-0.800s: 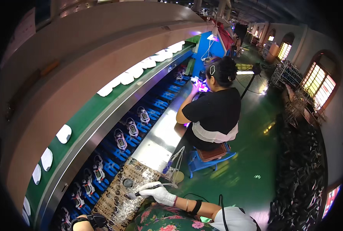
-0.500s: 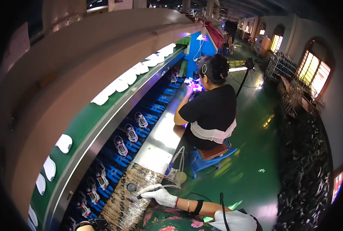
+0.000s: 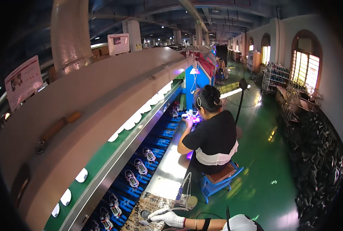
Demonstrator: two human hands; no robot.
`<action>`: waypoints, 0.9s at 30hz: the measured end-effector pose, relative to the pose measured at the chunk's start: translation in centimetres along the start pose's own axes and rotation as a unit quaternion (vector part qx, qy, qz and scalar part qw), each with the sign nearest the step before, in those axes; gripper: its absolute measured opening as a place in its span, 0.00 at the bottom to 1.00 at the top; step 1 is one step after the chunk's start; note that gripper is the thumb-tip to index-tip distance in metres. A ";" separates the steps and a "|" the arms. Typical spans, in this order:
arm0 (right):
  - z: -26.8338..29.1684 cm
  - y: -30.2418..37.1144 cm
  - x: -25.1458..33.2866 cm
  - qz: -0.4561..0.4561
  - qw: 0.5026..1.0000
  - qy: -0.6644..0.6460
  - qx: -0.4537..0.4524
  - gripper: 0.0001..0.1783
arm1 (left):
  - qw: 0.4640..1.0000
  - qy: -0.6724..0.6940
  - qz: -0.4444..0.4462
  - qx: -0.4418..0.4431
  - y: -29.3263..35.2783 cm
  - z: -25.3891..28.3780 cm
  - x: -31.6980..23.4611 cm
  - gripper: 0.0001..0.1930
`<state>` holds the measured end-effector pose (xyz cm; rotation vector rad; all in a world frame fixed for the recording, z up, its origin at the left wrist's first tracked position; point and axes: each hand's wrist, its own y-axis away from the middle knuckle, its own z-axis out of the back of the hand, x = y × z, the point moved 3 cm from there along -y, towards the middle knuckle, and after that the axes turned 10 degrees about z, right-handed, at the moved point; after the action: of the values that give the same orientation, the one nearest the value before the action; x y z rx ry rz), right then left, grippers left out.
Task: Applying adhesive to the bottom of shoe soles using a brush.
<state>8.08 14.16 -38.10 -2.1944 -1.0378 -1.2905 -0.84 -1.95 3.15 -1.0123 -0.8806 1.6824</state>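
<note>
My right hand (image 3: 171, 219), in a white knit glove, is closed round a slim dark-handled brush (image 3: 153, 218) whose pale tip points left. Under it lies a worktop covering (image 3: 156, 202), brown and blotched, with a small round grey pot (image 3: 145, 213) beside the brush. My left hand is out of the picture. Left of the worktop, white-and-dark shoe uppers (image 3: 115, 206) sit in a row on blue holders (image 3: 128, 203).
White soles (image 3: 66, 197) lie along a green belt (image 3: 102, 156) behind a metal rail. A co-worker (image 3: 214, 133) sits ahead on a blue stool (image 3: 217, 184), handling a shoe under purple light. A fan (image 3: 243, 84) stands beyond; dark shoe parts (image 3: 318, 165) are heaped at right.
The view has tipped upward, so the bench and my right hand sit lower in the picture. My left wrist, earlier at the lower edge, has gone out of sight. The brush stays in my right hand.
</note>
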 end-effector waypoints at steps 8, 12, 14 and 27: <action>-0.8 -0.3 1.8 0.023 0.998 0.043 0.028 0.13 | 0.964 -0.074 -0.120 -0.225 0.0 -1.0 1.4 0.50; 0.6 -0.6 1.9 0.031 0.998 0.058 0.016 0.13 | 0.971 -0.113 0.070 -0.197 0.6 -1.1 2.8 0.49; 1.0 -1.3 1.2 0.029 0.999 0.025 0.008 0.13 | 0.986 -0.061 0.003 -0.156 0.0 -0.9 4.1 0.49; 5.0 -7.0 4.8 -0.011 0.999 -0.045 -0.012 0.11 | 0.997 -0.001 0.069 0.028 -1.8 -4.2 17.1 0.33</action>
<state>7.10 23.85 -36.64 -2.2845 -1.0891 -1.2292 0.16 15.27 -0.80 -1.0528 -0.7748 1.8132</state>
